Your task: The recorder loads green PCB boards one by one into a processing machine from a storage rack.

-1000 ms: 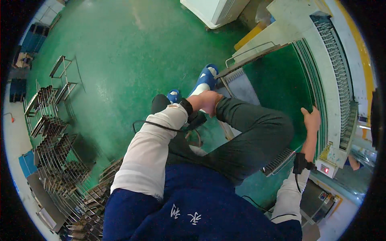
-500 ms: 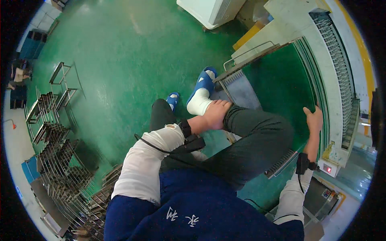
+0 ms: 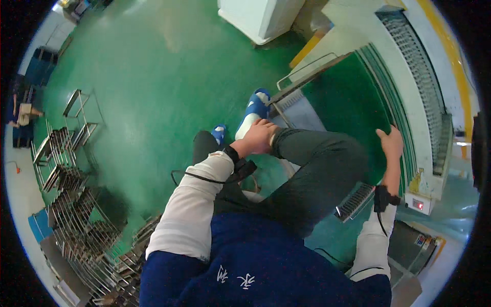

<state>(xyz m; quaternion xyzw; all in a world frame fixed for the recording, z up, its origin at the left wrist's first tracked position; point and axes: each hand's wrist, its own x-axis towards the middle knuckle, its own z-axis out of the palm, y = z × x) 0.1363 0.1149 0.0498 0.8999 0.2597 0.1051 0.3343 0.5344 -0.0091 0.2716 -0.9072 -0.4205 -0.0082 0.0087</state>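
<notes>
My left hand (image 3: 260,137) is wrapped round my raised leg at the ankle, over the end of the dark trouser leg (image 3: 322,153) and the white sock (image 3: 246,126). A blue slipper (image 3: 255,105) is on that foot. On the right, my right hand (image 3: 392,143) is at the side edge of a dark green glass-like sheet (image 3: 348,97), thumb on its near side and the fingers partly hidden. Several more sheet edges (image 3: 391,97) run close together just beyond it. A slotted metal rack (image 3: 355,202) shows below the sheet.
A pale machine (image 3: 353,25) with a row of rollers or bristles (image 3: 417,66) stands along the right, a small display box (image 3: 420,203) at its near end. A white cabinet (image 3: 258,18) is at the far side. Metal racks (image 3: 82,215) crowd the left; a person (image 3: 23,112) is far left.
The view has shifted slightly. My left hand still holds the ankle, and my right hand stays at the sheet's edge.
</notes>
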